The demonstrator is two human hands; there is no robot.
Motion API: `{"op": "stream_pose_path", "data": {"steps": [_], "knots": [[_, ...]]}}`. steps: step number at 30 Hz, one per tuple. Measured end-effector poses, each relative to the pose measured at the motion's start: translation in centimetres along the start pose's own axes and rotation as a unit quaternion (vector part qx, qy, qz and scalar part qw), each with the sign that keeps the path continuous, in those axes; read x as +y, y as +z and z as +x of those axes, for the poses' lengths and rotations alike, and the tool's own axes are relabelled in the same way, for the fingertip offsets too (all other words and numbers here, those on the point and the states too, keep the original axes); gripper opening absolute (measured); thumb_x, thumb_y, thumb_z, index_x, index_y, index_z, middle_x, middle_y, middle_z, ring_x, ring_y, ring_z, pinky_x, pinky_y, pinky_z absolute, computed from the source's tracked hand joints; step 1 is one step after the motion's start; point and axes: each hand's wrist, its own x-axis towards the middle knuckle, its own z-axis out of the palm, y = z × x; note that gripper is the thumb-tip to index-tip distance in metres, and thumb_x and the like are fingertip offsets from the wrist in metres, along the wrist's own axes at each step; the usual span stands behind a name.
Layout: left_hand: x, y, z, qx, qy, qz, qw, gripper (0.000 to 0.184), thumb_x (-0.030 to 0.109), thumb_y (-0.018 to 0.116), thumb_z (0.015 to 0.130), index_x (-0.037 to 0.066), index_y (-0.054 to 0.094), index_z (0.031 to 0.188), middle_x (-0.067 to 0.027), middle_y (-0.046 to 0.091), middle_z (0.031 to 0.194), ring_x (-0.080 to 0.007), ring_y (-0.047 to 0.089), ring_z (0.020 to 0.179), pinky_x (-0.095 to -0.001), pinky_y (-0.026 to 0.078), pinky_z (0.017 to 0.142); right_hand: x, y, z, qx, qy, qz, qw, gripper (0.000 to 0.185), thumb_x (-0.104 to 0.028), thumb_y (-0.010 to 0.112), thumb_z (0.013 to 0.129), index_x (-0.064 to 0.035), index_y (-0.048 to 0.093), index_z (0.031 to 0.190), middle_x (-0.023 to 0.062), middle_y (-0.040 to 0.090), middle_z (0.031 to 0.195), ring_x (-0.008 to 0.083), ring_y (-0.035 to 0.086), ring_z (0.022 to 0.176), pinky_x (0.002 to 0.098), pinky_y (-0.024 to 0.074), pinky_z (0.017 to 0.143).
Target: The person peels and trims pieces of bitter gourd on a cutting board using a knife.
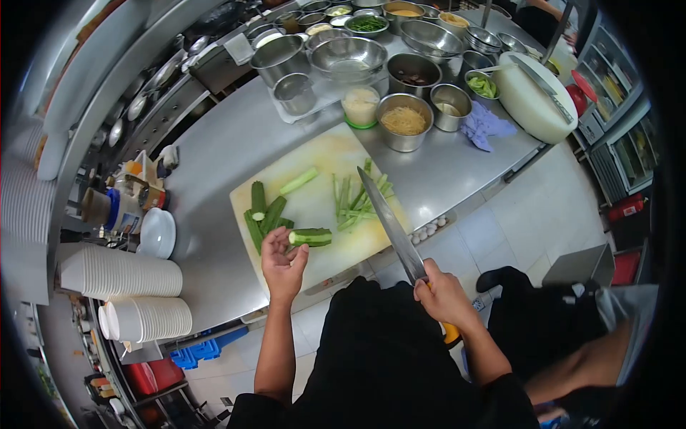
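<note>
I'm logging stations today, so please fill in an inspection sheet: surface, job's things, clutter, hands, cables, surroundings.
Surface: steel counter bearing a white cutting board with yellowish patches.
Job's things: green pieces and cut strips on the board.
Clutter: metal pots and a crumpled purple cloth farther back.
Left hand: touches a cut piece; how firmly is unclear.
Right hand: grips a knife, tip pointing away.
Cables: nothing seen.
Surroundings: another person at the right; tiled floor.

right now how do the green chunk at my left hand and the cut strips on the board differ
The green chunk is single and thick; the strips are many and thin. The green chunk touches the left hand; the strips lie loose on the cutting board. Both are green with paler flesh.
</note>
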Motion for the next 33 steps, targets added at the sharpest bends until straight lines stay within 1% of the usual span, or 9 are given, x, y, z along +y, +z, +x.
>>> {"op": "stream_pose_path", "data": {"steps": [2, 4, 8, 10, 12, 14, 18, 20, 33], "knots": [[1.0, -0.7, 0.3, -0.003, 0.01, 0.007, 1.0, 0.057, -0.01, 0.07, 0.086, 0.001, 0.044, 0.136, -0.0121, 0.054, 0.124, -0.0189, 0.057, 0.116, -0.0317, 0.057, 0.093, -0.3, 0.5, 0.9, -0.002, -0.024, -0.032, 0.999, 0.023, -0.018, 0.052, 0.096, 0.0005, 0.043, 0.106, 0.0284, 0.063, 0.069, 0.0525, 0.061, 0.072, 0.0574, 0.0484, 0.07], [1.3, -1.5, 0.7, -0.012, 0.016, -0.003, 1.0, 0.06, -0.01, 0.071, 0.085, 0.002, 0.043, 0.137, -0.0114, 0.054, 0.124, -0.0186, 0.056, 0.116, -0.0307, 0.057, 0.092, -0.7, 1.3, 1.2, -0.046, -0.014, -0.058, 0.997, 0.016, -0.012, 0.051, 0.098, -0.0005, 0.04, 0.101, 0.0125, 0.068, 0.072, 0.0239, 0.068, 0.061, 0.0402, 0.054, 0.059], [-0.3, -3.5, 2.1, -0.051, 0.003, -0.007, 0.999, 0.062, -0.009, 0.072, 0.084, 0.001, 0.041, 0.137, -0.0109, 0.055, 0.123, -0.0178, 0.056, 0.115, -0.0297, 0.057, 0.09, -2.1, 3.5, 1.8, -0.047, 0.017, -0.039, 0.998, 0.015, -0.01, 0.051, 0.097, -0.0001, 0.041, 0.103, 0.0133, 0.069, 0.074, 0.0243, 0.068, 0.06, 0.0386, 0.0534, 0.058], [-1.4, -3.4, 2.5, -0.071, -0.036, -0.021, 0.997, 0.063, -0.009, 0.072, 0.084, 0.001, 0.04, 0.138, -0.0103, 0.055, 0.121, -0.0173, 0.056, 0.114, -0.0293, 0.057, 0.088, -4.0, 4.1, 2.0, -0.014, 0.061, 0.015, 0.998, 0.026, -0.014, 0.053, 0.094, 0.0023, 0.043, 0.112, 0.0344, 0.064, 0.081, 0.0552, 0.062, 0.083, 0.0579, 0.0483, 0.078], [-1.5, -3.4, 3.4, -0.097, -0.044, -0.019, 0.994, 0.061, -0.011, 0.07, 0.085, 0.001, 0.041, 0.138, -0.0105, 0.056, 0.118, -0.0175, 0.059, 0.108, -0.0283, 0.056, 0.087, -4.3, 5.9, 2.5, 0.019, 0.082, 0.017, 0.996, 0.025, -0.014, 0.054, 0.096, 0.0013, 0.044, 0.112, 0.0293, 0.066, 0.079, 0.0496, 0.066, 0.078, 0.0536, 0.0499, 0.072], [-1.8, -3.3, 4.4, -0.138, -0.038, -0.015, 0.99, 0.06, -0.011, 0.069, 0.086, 0.001, 0.04, 0.137, -0.0111, 0.056, 0.118, -0.0174, 0.059, 0.108, -0.0284, 0.057, 0.086, -4.4, 7.8, 2.7, 0.071, 0.05, 0.067, 0.994, 0.021, -0.017, 0.055, 0.099, -0.0017, 0.045, 0.109, 0.0093, 0.066, 0.072, 0.0149, 0.06, 0.057, 0.0336, 0.0501, 0.055], [-1.8, -3.4, 6.2, -0.22, -0.041, -0.01, 0.975, 0.063, -0.007, 0.073, 0.085, 0.004, 0.041, 0.138, -0.0098, 0.059, 0.118, -0.0185, 0.061, 0.11, -0.0342, 0.056, 0.092, -6.4, 10.1, 2.4, 0.073, 0.143, 0.126, 0.979, 0.025, -0.016, 0.055, 0.099, 0.001, 0.043, 0.113, 0.0149, 0.066, 0.073, 0.0254, 0.065, 0.064, 0.0371, 0.0501, 0.061], [-1.6, -3.5, 6.7, -0.254, -0.043, -0.005, 0.966, 0.064, -0.007, 0.073, 0.084, 0.005, 0.042, 0.139, -0.0099, 0.059, 0.119, -0.0187, 0.061, 0.111, -0.0361, 0.055, 0.093, -6.7, 11.4, 2.0, 0.097, 0.114, 0.246, 0.958, 0.018, -0.014, 0.051, 0.102, -0.0009, 0.045, 0.114, 0.0066, 0.066, 0.079, 0.0108, 0.061, 0.066, 0.0277, 0.0518, 0.061], [-0.7, -6.2, 7.2, -0.295, 0.008, 0.012, 0.955, 0.064, -0.007, 0.073, 0.084, 0.002, 0.041, 0.139, -0.0094, 0.056, 0.118, -0.0181, 0.058, 0.112, -0.0318, 0.057, 0.088, -9.6, 15.7, -3.2, 0.182, 0.085, 0.154, 0.967, 0.014, -0.013, 0.052, 0.097, -0.0023, 0.045, 0.103, 0.0095, 0.072, 0.076, 0.0141, 0.061, 0.058, 0.0303, 0.0467, 0.057]]}}
